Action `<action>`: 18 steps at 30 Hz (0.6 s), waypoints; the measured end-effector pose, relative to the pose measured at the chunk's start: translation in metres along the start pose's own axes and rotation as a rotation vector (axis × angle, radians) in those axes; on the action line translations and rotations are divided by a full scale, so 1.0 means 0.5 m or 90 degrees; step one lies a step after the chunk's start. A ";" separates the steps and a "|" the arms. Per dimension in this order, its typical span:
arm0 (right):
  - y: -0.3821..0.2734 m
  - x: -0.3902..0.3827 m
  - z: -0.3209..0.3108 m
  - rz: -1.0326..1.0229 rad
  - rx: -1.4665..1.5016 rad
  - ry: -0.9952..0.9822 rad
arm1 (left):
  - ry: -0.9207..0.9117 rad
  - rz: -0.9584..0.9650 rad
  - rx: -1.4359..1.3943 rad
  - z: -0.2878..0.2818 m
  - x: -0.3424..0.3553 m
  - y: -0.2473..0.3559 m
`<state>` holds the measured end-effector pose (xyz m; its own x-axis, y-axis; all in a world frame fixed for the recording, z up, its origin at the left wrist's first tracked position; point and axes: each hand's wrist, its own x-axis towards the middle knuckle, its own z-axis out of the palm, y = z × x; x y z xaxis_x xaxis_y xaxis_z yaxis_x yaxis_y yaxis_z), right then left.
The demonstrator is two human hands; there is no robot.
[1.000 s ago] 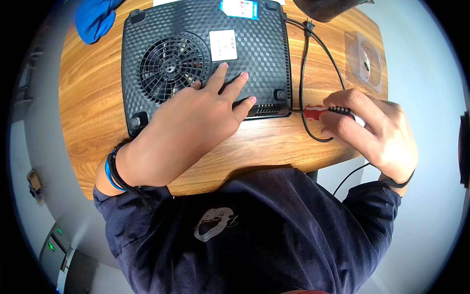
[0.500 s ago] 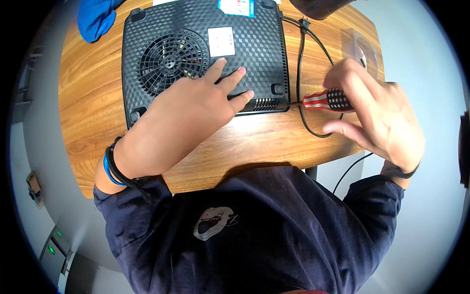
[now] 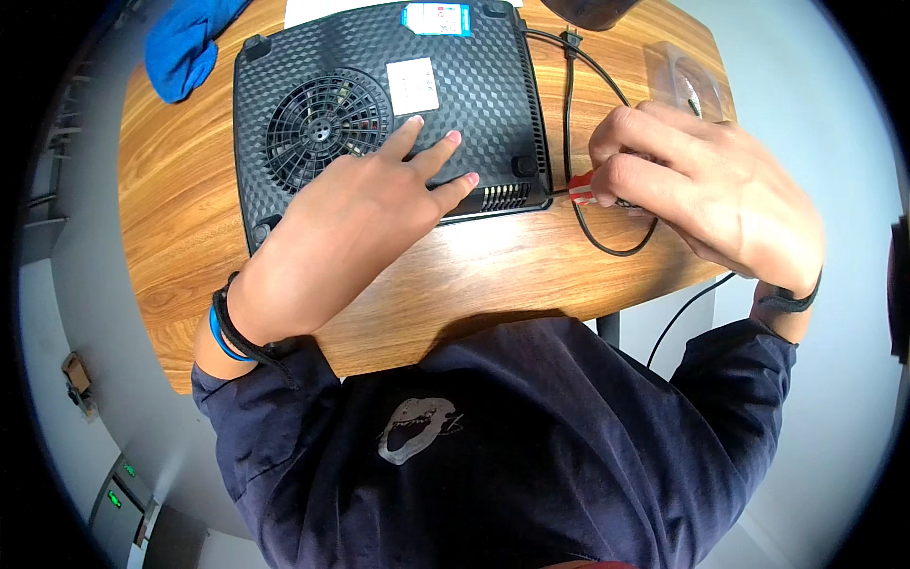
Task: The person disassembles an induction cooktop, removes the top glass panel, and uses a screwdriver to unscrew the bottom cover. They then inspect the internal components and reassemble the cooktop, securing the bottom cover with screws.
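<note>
A black appliance (image 3: 479, 85) lies bottom up on the table, showing a round fan grille (image 3: 320, 131), two labels and rubber feet. My left hand (image 3: 355, 213) rests on its near part with fingers spread, fingertips below the white label (image 3: 411, 85). My right hand (image 3: 711, 194) is wrapped over a red, striped screwdriver handle (image 3: 580, 188), mostly hidden by the fingers. The screwdriver's shaft lies level, reaching the appliance's near right corner by the side vents (image 3: 505, 197). A black cord (image 3: 616, 249) loops beneath and around the handle.
The wooden table (image 3: 180, 284) has a blue cloth (image 3: 185, 52) at back left, white paper (image 3: 308, 9) behind the appliance, a dark object (image 3: 588, 11) at back right, and a clear plastic package (image 3: 675, 76) at the right. A plug (image 3: 572, 43) lies on the cord.
My right hand loosened around the handle half a second ago, showing it, and has now closed over it again. The appliance and handle appear slightly further left in view.
</note>
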<state>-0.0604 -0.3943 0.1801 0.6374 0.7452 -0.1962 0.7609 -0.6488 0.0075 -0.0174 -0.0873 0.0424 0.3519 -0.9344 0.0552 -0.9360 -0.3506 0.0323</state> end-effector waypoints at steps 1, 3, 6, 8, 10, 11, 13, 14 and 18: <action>-0.004 0.000 -0.003 0.014 0.009 -0.017 | 0.006 0.001 0.005 0.004 -0.003 -0.002; -0.022 -0.001 -0.012 0.091 -0.021 -0.080 | 0.013 0.006 0.005 0.007 -0.002 -0.005; -0.039 0.003 -0.020 0.181 -0.079 -0.138 | 0.018 0.003 -0.001 0.008 -0.002 -0.005; -0.021 -0.001 -0.018 0.132 -0.028 -0.070 | 0.037 0.008 -0.004 0.015 -0.005 -0.006; -0.008 -0.007 -0.015 0.083 -0.006 -0.013 | 0.033 0.019 0.010 0.014 0.000 -0.010; 0.002 -0.006 -0.009 0.055 -0.007 0.004 | 0.027 0.020 0.018 0.013 0.000 -0.010; 0.004 -0.008 -0.007 0.053 -0.002 0.007 | 0.025 0.013 0.018 0.014 -0.002 -0.005; -0.004 -0.012 -0.010 0.080 0.005 -0.009 | 0.025 0.011 0.016 0.015 -0.002 -0.004; -0.024 -0.009 -0.008 0.181 -0.053 -0.090 | 0.020 0.011 0.004 0.011 -0.003 -0.003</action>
<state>-0.0718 -0.3892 0.1850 0.8069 0.5035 -0.3088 0.5660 -0.8086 0.1607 -0.0168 -0.0858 0.0365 0.3362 -0.9378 0.0865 -0.9418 -0.3353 0.0248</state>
